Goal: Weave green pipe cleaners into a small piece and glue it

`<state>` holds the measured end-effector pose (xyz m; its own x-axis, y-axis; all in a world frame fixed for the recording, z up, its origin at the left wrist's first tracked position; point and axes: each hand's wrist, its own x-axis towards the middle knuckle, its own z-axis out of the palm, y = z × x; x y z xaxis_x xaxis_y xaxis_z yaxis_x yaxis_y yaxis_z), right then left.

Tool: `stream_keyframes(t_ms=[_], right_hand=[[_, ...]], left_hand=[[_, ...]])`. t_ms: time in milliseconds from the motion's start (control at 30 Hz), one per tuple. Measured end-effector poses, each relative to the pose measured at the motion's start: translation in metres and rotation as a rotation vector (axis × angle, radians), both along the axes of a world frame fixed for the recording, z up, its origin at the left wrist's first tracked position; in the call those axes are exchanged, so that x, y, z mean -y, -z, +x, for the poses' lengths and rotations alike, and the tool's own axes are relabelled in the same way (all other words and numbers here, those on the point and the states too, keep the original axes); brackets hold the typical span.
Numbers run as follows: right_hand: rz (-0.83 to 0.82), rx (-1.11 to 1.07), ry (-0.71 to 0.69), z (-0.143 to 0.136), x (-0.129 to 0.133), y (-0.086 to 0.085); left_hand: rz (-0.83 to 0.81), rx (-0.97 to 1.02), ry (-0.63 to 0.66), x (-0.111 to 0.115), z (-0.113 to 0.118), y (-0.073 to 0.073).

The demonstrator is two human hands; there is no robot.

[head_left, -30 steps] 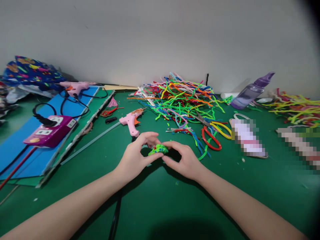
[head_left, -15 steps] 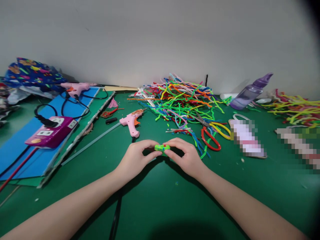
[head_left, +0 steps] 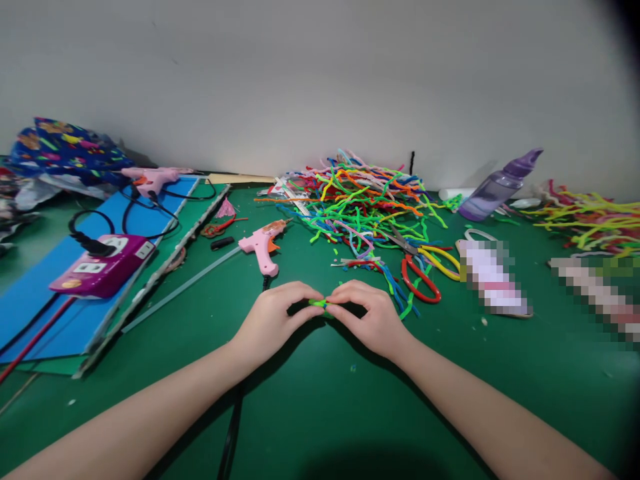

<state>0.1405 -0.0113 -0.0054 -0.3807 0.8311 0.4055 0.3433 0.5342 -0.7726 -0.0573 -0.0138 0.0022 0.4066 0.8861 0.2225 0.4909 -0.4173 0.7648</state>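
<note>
A small bright green pipe-cleaner piece (head_left: pixel 319 303) with a touch of blue sits pinched between both my hands, mostly hidden by the fingertips. My left hand (head_left: pixel 273 317) grips its left end between thumb and forefinger. From the other side, my right hand (head_left: pixel 373 317) pinches it the same way, and the fingertips of both hands nearly meet. Just beyond my left hand lies a pink hot glue gun (head_left: pixel 263 247) with a long glue stick (head_left: pixel 185 287) in its back. Scissors (head_left: pixel 420 267) with red and yellow handles rest past my right hand.
A pile of colourful pipe cleaners (head_left: pixel 360 193) lies by the wall, with another bunch (head_left: pixel 590 217) at right. A purple bottle (head_left: pixel 495 190) and a phone (head_left: pixel 493 277) are on the right. At left, a purple power strip (head_left: pixel 105 267) sits on blue board (head_left: pixel 45 317).
My fingers have closed further over the green piece, so less of it shows, and its red spot is out of sight. My hands have stayed nearly in place.
</note>
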Motion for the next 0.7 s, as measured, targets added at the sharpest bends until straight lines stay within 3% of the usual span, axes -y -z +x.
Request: stream_keyframes(t_ms=[200,467,700], right_hand=[[-0.037,0.024,-0.076,-0.0003,0.0003,-0.0016],[-0.043,0.023,-0.079,-0.0018,0.0002,0.0002],[-0.155,-0.090,0.038,0.0007,-0.0029,0.0043]], left_hand=[[-0.042,0.002,-0.009,0.0009,0.0009,0.0003],[-0.063,0.000,-0.036,0.0002,0.0034,-0.0008],[-0.060,-0.029,-0.072,0.0011,0.0038,0.0020]])
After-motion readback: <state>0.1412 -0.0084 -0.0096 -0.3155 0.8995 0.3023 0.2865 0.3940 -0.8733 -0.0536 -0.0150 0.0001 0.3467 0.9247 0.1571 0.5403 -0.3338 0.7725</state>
